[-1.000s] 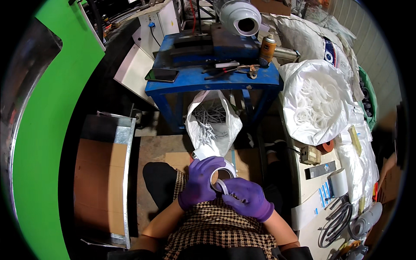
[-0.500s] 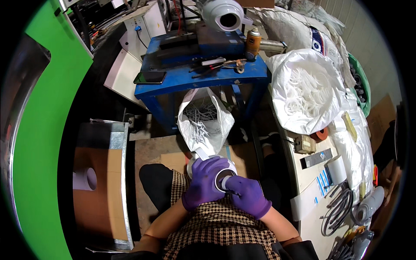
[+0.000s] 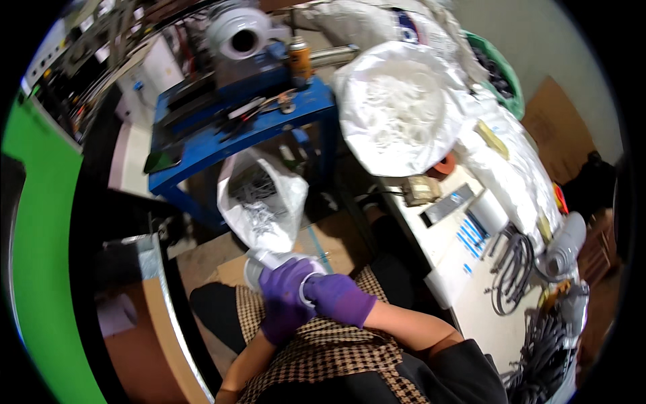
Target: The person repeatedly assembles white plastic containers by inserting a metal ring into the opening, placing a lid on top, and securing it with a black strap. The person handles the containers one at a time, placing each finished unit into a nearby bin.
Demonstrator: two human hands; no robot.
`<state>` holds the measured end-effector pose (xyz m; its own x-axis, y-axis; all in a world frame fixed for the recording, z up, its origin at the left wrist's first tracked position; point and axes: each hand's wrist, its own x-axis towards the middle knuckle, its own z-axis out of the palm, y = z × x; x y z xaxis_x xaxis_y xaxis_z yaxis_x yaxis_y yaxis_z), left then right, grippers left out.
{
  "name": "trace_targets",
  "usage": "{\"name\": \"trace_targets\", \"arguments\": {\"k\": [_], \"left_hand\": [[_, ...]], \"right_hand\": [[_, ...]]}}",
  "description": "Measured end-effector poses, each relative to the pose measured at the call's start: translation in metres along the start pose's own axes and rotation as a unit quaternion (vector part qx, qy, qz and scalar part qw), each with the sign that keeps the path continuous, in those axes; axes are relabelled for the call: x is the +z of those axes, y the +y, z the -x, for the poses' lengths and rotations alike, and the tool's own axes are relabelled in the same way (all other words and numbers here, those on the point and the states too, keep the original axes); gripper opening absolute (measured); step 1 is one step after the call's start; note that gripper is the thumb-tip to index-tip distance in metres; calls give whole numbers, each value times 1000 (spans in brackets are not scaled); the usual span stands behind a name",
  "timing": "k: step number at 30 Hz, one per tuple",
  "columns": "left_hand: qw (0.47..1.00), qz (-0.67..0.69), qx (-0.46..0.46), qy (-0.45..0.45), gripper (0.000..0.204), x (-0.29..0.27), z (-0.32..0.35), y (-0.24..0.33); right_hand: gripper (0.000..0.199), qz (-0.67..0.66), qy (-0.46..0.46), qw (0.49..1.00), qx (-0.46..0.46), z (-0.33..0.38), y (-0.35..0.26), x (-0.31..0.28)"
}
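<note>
A white plastic housing [image 3: 254, 271] with a round opening is held low over my lap. My left hand [image 3: 286, 296], in a purple glove, is closed around its side. My right hand [image 3: 341, 299], gloved the same way, is closed at the round rim, its fingertips hidden at the opening. Just beyond the housing stands an open white bag [image 3: 286, 215] with thin pale strips inside. A checked apron [image 3: 319, 353] covers my lap beneath both hands.
A blue table [image 3: 269, 128] ahead bears tools, an orange spray can [image 3: 299, 59] and another white housing [image 3: 225, 30]. To the right, a bench [image 3: 410, 232] carries a sack of white rings [image 3: 404, 101], a black hose coil [image 3: 511, 273] and a grey housing [image 3: 567, 244]. Cardboard [image 3: 165, 330] lies left.
The view has swung to the right, so the surroundings sit further left. My right hand has turned against the rim, covering more of the opening. Both hands stay on the housing.
</note>
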<state>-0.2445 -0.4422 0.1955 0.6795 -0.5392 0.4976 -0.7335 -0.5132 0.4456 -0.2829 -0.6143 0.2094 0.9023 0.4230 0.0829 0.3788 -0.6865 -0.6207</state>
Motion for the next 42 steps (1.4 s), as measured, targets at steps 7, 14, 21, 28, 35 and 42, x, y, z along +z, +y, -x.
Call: {"name": "trace_targets", "arguments": {"k": [7, 14, 21, 28, 35, 42], "left_hand": [[998, 46, 29, -4, 47, 12, -8, 19], [939, -118, 323, 29, 41, -18, 0, 19], [873, -87, 445, -181, 44, 10, -42, 75], [867, -93, 477, -110, 45, 63, -16, 55], [871, -90, 471, -108, 45, 63, -13, 52], [862, -102, 478, -132, 45, 54, -18, 54]], "right_hand": [[22, -98, 180, 977, -67, 42, 12, 19], [21, 148, 500, 825, 218, 213, 73, -77], [28, 210, 470, 751, 412, 281, 122, -67], [31, 170, 452, 754, 445, 279, 124, -79], [43, 171, 442, 777, 415, 285, 128, -82], [30, 145, 438, 746, 481, 274, 132, -92]]}}
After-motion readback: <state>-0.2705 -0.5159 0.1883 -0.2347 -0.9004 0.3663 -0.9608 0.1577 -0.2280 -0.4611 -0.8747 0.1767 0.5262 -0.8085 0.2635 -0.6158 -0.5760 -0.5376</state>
